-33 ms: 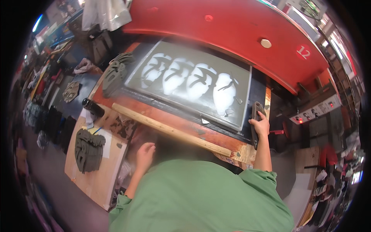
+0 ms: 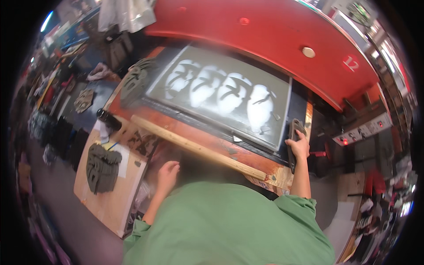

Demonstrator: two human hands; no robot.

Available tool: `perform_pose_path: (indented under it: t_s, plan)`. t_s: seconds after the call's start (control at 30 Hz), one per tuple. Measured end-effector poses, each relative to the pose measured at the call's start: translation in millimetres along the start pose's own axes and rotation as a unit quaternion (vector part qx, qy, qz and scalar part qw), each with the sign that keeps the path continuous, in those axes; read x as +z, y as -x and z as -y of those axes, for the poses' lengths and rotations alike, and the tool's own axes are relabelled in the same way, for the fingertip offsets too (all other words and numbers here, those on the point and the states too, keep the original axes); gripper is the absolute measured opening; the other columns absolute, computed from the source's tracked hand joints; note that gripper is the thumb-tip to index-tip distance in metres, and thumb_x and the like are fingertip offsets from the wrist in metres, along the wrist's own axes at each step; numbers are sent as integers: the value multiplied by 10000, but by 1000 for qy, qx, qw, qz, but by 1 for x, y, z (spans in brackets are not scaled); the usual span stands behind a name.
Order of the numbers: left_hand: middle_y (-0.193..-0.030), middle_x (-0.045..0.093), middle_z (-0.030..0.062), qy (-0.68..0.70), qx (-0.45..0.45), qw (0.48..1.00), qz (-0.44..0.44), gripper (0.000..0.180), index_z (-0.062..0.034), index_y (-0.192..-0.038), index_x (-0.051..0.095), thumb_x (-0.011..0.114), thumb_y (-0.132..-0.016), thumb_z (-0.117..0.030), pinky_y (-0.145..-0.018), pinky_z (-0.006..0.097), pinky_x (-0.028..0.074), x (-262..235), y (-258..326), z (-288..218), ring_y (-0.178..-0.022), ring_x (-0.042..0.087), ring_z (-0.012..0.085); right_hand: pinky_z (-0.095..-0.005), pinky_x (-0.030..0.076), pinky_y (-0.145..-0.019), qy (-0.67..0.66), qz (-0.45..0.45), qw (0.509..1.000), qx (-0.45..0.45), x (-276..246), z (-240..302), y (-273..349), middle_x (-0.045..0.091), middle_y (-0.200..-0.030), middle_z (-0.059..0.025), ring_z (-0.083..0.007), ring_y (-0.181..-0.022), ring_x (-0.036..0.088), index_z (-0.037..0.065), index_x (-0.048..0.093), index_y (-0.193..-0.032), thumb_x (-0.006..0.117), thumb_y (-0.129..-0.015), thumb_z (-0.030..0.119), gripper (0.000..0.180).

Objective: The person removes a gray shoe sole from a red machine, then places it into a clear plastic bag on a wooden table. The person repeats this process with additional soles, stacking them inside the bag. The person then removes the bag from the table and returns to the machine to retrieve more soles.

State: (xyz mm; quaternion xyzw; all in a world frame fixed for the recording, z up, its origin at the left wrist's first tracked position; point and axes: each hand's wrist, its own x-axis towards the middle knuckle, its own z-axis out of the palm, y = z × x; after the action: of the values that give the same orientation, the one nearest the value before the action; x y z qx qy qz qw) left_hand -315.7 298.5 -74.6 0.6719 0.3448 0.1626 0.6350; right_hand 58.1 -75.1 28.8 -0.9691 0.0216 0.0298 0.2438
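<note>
My right hand (image 2: 299, 145) grips a long dark grey piece (image 2: 292, 158) with a slotted upper end, at the right end of the worktable. Its exact kind I cannot make out. My left hand (image 2: 168, 174) hangs just off the table's front edge, fingers curled in, with nothing visible in them. Between and beyond both hands lies a grey sheet (image 2: 185, 110) on the table. Bright white, shoe-upper-like cutout shapes (image 2: 259, 106) run across it in a row. A wooden bar (image 2: 198, 148) follows the table's front edge.
Stacked dark grey cut pieces (image 2: 102, 170) stand on a light wooden side table (image 2: 104, 212) at left, near a black bottle (image 2: 109, 119). More pieces (image 2: 134, 81) lie at the worktable's left end. A red machine beam (image 2: 265, 39) spans the back; a control panel (image 2: 362, 130) is at right.
The view has shifted slightly, so the table and machine sit a little farther right in the picture. Both hands keep their places and the right hand its hold.
</note>
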Motion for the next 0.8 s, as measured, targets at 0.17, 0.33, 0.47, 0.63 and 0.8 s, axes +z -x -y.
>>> perform_pose_path:
  t_s: [0.17, 0.33, 0.47, 0.63, 0.8]
  plan:
    - [-909, 677, 34, -71, 37, 997, -13, 154, -1, -1062, 658, 620, -942, -90, -749, 251, 535, 4, -3, 0, -825, 635, 95, -466, 444, -1005, 49, -39, 998, -27, 20, -15, -8, 591, -1354, -48, -307, -1241, 550, 267, 582, -1335, 788, -588, 360, 781]
    - [-895, 681, 13, -93, 81, 991, -55, 161, -19, -1045, 666, 644, -928, -127, -722, 245, 504, -3, 3, 3, -785, 608, 73, -311, 471, -943, -206, 56, 975, -62, 20, -61, -55, 661, -1197, -146, -189, -1080, 622, -38, 578, -1299, 730, -774, 157, 581]
    - [-893, 675, 14, -77, 44, 992, -91, 154, -20, -1049, 662, 643, -928, -113, -729, 238, 503, -20, 6, 16, -791, 608, 77, -327, 471, -946, -102, -81, 968, -215, -1, -47, -68, 666, -1193, -166, -219, -1073, 630, -38, 584, -1281, 667, -872, 181, 472]
    - [-900, 653, 19, -17, 26, 987, -156, 136, -22, -1053, 650, 630, -935, -87, -734, 233, 498, -59, 3, 37, -800, 599, 88, -309, 486, -888, -233, -36, 929, -286, 51, 72, -17, 681, -1125, -116, -185, -995, 624, -2, 617, -1248, 663, -896, 133, 380]
    - [-898, 637, 19, 18, 11, 982, -186, 148, -18, -1066, 646, 619, -947, -102, -733, 229, 491, -108, -22, 43, -806, 596, 96, -346, 508, -846, -170, 135, 876, -431, 130, 196, 101, 690, -1037, -142, -240, -939, 648, -1, 670, -1152, 703, -832, 110, 340]
